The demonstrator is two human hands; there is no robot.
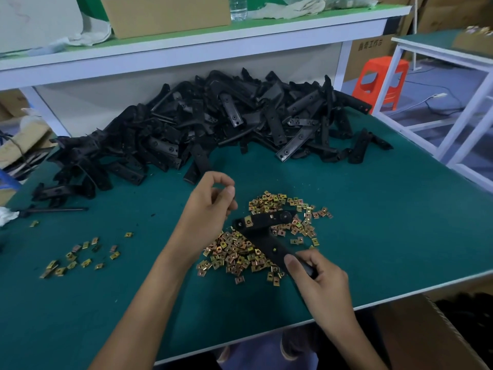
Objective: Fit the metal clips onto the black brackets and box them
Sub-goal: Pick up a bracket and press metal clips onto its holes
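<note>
Evidently mid-fitting. The right hand [317, 279] gripped the near end of one black bracket [262, 237], fingers curled round it, the bracket lying across the clip heap [234, 252]. The left hand [210, 204] hovered over the heap's far-left edge, thumb meeting curled fingertips; whether a clip sat in that pinch could not be told. The bracket pile [213, 124] lay well behind the heap, the carton [426, 332] to its near right. Next move probably called for lining a clip squarely on a bracket edge, then pushing it home.

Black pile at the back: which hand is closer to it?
Left. The left hand is just in front of the pile. The right hand is farther off, by the front edge of the table, gripping one bracket.
</note>
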